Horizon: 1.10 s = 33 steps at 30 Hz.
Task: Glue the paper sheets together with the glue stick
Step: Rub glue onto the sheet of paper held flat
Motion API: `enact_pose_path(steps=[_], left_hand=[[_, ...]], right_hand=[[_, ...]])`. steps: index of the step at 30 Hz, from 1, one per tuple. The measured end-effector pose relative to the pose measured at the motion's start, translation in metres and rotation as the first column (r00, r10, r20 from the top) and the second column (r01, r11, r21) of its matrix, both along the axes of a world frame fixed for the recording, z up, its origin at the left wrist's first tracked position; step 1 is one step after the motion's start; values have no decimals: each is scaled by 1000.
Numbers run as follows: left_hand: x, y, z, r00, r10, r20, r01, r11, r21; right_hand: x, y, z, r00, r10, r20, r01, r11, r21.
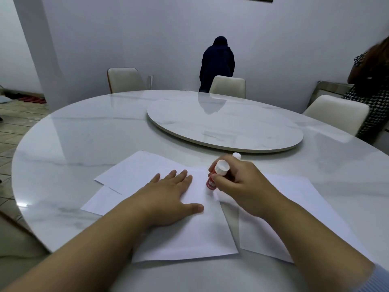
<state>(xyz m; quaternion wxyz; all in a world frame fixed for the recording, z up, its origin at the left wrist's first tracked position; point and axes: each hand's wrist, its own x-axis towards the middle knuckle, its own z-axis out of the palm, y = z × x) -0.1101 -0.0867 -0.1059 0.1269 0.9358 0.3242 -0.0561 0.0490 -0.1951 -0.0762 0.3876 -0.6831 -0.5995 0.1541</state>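
Note:
Several white paper sheets lie overlapped on the near part of the round marble table. My left hand rests flat, fingers spread, on the top sheet. Another sheet lies to the right, partly under my right forearm, and more sheets stick out at the left. My right hand grips a red glue stick with a white end, tip down on the top sheet's right edge. A small white cap stands just beyond my right hand.
A raised round turntable fills the table's middle. White chairs stand around the far side. A person in a dark hooded top stands at the back wall, and another person is at the right edge.

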Motion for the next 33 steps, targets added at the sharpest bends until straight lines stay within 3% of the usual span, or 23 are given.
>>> enact_pose_path(steps=[7,10,12,14,16,17,19,21,23,26,29,33], left_hand=[[1,0,2,1000,-6,-12,6,1000,-13],[4,1,6,999,-37,-36,35,998,-46],[1,5,18,983,-125,-133,111,988,-102],[-7,10,35,952,-211,-220,178,971,-160],[-10,10,45,974,-188,-127,166,971,-171],[-8,7,43,993,-117,-26,112,983,-142],[-2,-7,32,993,36,110,-30,998,-57],[1,-19,24,1000,6,-8,-6,1000,1],[-5,-20,26,989,-83,-127,76,995,-60],[-13,-19,29,995,-71,-68,63,991,-117],[-12,-29,11,999,-34,34,36,996,-76],[-16,-28,0,999,-33,37,34,999,-23]], right_hand=[[-11,-56,3,975,143,-169,-151,988,-36],[-12,-68,2,921,195,-337,-204,979,10],[-8,-69,4,795,178,-580,-85,979,183],[1,-68,8,590,153,-793,160,940,300],[6,-65,13,434,142,-889,332,893,305],[8,-62,15,417,115,-902,373,883,285],[7,-55,17,485,43,-874,387,885,258],[5,-45,19,610,-43,-791,373,897,238],[3,-33,21,736,-93,-670,332,913,238],[-2,-14,18,857,-122,-501,271,933,237],[-7,1,10,927,-155,-342,233,952,200],[-7,13,-3,952,-140,-274,176,978,112]])
